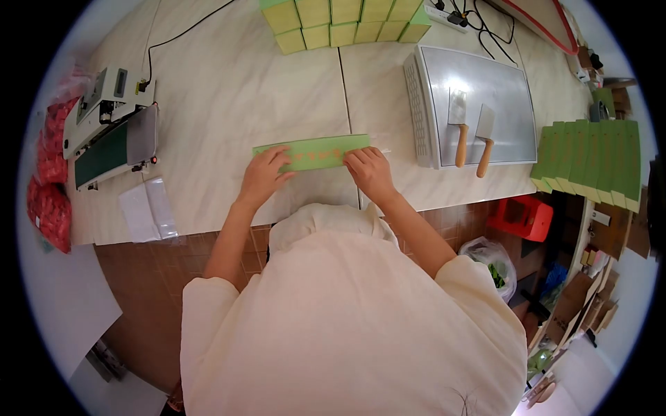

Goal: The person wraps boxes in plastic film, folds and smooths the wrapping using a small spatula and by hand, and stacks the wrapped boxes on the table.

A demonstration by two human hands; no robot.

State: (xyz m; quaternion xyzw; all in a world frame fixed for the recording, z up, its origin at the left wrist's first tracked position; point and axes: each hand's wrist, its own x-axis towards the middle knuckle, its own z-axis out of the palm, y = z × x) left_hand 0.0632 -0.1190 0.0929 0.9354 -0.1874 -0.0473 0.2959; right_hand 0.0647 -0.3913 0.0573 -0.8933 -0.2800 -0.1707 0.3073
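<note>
A long green box (312, 154) with orange lettering lies across the table near its front edge. My left hand (263, 175) grips its left end, the fingers resting over the top face. At the right end, my right hand (370, 171) has its fingertips pressed together on the box's edge. Both forearms reach in from below, on either side of a pale shirt.
A metal-topped unit (485, 83) bearing two wooden-handled scrapers (461, 144) stands right. Stacked green boxes are at the back (347, 21) and far right (590, 163). Left are a machine (114, 132), plastic bags (148, 210) and red packets (50, 208).
</note>
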